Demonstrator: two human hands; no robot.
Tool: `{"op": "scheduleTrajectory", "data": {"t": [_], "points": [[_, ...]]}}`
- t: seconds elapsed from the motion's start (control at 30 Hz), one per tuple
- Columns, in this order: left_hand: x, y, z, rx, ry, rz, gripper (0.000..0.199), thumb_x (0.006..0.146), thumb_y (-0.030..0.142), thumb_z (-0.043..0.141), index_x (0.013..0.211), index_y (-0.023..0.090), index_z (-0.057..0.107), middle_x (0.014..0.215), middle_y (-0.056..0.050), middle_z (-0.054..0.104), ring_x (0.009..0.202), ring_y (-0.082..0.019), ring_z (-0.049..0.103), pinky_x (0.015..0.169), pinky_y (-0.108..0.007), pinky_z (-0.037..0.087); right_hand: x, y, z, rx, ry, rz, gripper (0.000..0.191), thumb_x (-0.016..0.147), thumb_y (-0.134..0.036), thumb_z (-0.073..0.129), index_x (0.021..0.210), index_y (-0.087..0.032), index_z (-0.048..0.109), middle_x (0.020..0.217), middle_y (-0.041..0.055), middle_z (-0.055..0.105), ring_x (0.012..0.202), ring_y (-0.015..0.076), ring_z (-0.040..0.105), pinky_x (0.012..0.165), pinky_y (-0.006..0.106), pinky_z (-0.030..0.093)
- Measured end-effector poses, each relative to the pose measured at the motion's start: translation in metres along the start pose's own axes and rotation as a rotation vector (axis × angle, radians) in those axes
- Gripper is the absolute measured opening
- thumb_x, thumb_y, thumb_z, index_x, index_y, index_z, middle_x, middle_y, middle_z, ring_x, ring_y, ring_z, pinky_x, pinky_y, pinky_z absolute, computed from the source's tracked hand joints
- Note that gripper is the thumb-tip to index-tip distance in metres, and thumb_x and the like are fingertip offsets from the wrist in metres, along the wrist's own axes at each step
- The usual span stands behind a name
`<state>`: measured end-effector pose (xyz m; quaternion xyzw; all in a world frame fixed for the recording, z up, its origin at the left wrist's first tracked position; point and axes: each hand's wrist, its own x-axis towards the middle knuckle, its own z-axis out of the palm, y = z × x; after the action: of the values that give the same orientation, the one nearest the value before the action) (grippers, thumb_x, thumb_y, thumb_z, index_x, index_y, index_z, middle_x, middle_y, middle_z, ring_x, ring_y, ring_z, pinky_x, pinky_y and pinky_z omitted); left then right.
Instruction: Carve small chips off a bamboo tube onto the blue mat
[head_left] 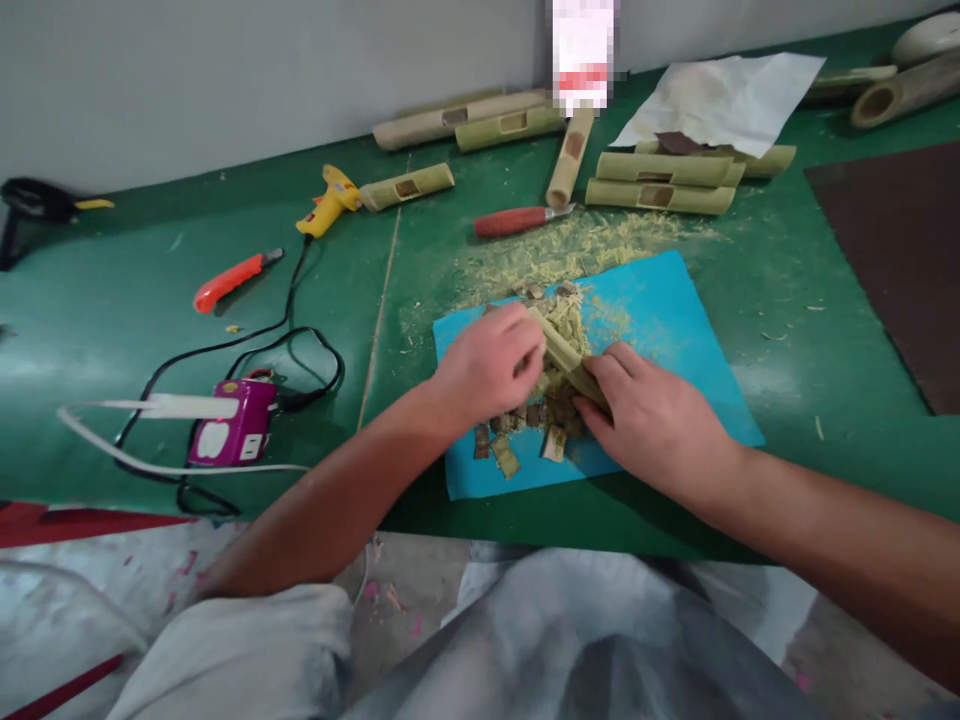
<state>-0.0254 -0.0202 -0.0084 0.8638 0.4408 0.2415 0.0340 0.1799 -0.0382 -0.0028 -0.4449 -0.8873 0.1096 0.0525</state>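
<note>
Between my two hands, a pale green bamboo piece (pixel 564 352) slants over a blue sheet (pixel 675 330). My right hand (pixel 649 415) grips its lower right end, thumb below and fingers above. At the upper left end is my left hand (pixel 495 360), its fingers curled by the bamboo; what they pinch, if anything, is hidden. Beneath the hands lie several small cut bamboo chips (pixel 505 457) and a heap of shavings (pixel 574 325). Behind the sheet rests a red-handled knife (pixel 514 221).
Several notched bamboo tubes (pixel 660 196) lie along the back, some under white paper (pixel 712 100). Leftward are a yellow glue gun (pixel 328 205), an orange cutter (pixel 231 283) and a purple power adapter (pixel 244 425) with cords. A dark brown sheet (pixel 900 250) lies at right.
</note>
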Motion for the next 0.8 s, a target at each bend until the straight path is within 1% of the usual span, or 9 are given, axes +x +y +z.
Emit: {"op": "scheduleTrajectory", "data": {"t": [0.07, 0.2, 0.33, 0.43, 0.6, 0.7, 0.8], "points": [[-0.0001, 0.0004, 0.0, 0.016, 0.025, -0.025, 0.02, 0.09, 0.015, 0.046, 0.071, 0.018, 0.051, 0.074, -0.003, 0.051, 0.072, -0.015, 0.049, 0.065, -0.028, 0.041, 0.0004, 0.0001, -0.0001, 0.003, 0.008, 0.008, 0.019, 0.091, -0.026, 0.047, 0.099, -0.015, 0.061, 0.099, 0.011, 0.061, 0.078, 0.0194, 0.056, 0.059, 0.031, 0.034], [0.0004, 0.0018, 0.0, -0.014, -0.026, 0.023, 0.019, 0.089, 0.015, 0.048, 0.071, 0.017, 0.052, 0.075, -0.003, 0.052, 0.072, -0.015, 0.05, 0.064, -0.027, 0.04, 0.001, 0.0001, -0.0012, 0.011, -0.028, 0.016, 0.02, 0.091, -0.026, 0.048, 0.1, -0.014, 0.061, 0.1, 0.0108, 0.061, 0.078, 0.0193, 0.056, 0.059, 0.031, 0.034], [0.0006, 0.0009, -0.0003, 0.002, 0.039, -0.022, 0.02, 0.09, 0.014, 0.047, 0.071, 0.017, 0.051, 0.073, -0.002, 0.05, 0.071, -0.015, 0.049, 0.065, -0.028, 0.041, 0.0006, 0.0004, -0.0014, 0.013, -0.014, 0.028, 0.02, 0.092, -0.027, 0.048, 0.101, -0.014, 0.061, 0.101, 0.0103, 0.061, 0.08, 0.0198, 0.056, 0.061, 0.031, 0.034], [0.0004, -0.0002, -0.001, -0.017, -0.004, 0.022, 0.02, 0.09, 0.015, 0.048, 0.071, 0.018, 0.051, 0.075, -0.003, 0.052, 0.073, -0.015, 0.05, 0.066, -0.028, 0.042, -0.0001, 0.0006, -0.0005, 0.014, -0.014, 0.012, 0.019, 0.092, -0.026, 0.047, 0.1, -0.015, 0.061, 0.1, 0.0099, 0.061, 0.079, 0.0198, 0.056, 0.06, 0.031, 0.034], [0.0012, -0.0044, -0.0041, 0.027, 0.035, -0.061, 0.018, 0.091, 0.015, 0.048, 0.074, 0.018, 0.052, 0.076, -0.003, 0.052, 0.073, -0.015, 0.05, 0.067, -0.027, 0.043, -0.0006, 0.0001, 0.0004, 0.018, 0.006, 0.024, 0.019, 0.092, -0.027, 0.048, 0.1, -0.015, 0.061, 0.1, 0.0099, 0.061, 0.078, 0.0193, 0.056, 0.06, 0.031, 0.034], [0.0009, -0.0048, -0.0038, 0.018, 0.007, -0.017, 0.02, 0.092, 0.016, 0.048, 0.071, 0.018, 0.051, 0.074, -0.002, 0.051, 0.072, -0.015, 0.05, 0.066, -0.027, 0.042, -0.0001, 0.0001, 0.0, 0.017, -0.009, 0.006, 0.018, 0.092, -0.026, 0.049, 0.1, -0.015, 0.061, 0.099, 0.01, 0.061, 0.08, 0.0201, 0.056, 0.061, 0.031, 0.035], [0.0009, -0.0053, -0.0034, 0.018, 0.028, -0.022, 0.018, 0.091, 0.016, 0.048, 0.074, 0.017, 0.053, 0.075, -0.002, 0.052, 0.072, -0.014, 0.049, 0.066, -0.027, 0.042, 0.0004, 0.0006, -0.0006, 0.022, -0.013, 0.013, 0.019, 0.092, -0.027, 0.048, 0.1, -0.015, 0.061, 0.1, 0.0101, 0.061, 0.08, 0.0202, 0.057, 0.061, 0.031, 0.036]]}}
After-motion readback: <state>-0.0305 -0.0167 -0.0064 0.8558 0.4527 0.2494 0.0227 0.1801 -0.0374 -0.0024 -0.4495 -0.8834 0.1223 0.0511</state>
